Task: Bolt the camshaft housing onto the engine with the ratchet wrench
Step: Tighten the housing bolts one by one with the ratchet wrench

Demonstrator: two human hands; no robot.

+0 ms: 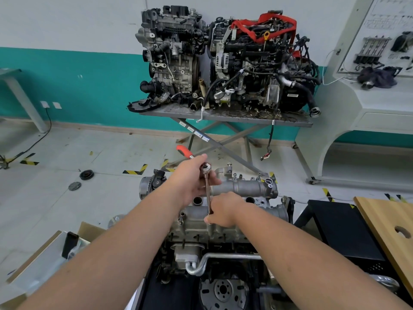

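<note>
Against the teal wall, two engines point(223, 59) crowd a bench point(290, 123); a cardboard box point(33, 260) holds a phone point(69, 243). Left hand point(192, 180) grips the ratchet wrench point(206, 175); right hand point(223, 209) pinches its extension bar point(208, 195) on the camshaft housing point(245, 186).

I see the ratchet wrench point(205, 168) over the middle of the engine point(207, 238): its red-gripped handle points far-left, its chrome head sits on top of a long slim extension that runs steeply down to the near edge of the camshaft housing point(243, 186). The housing, bare grey cast aluminium, lies flat across the engine's top, running left to right.
</note>
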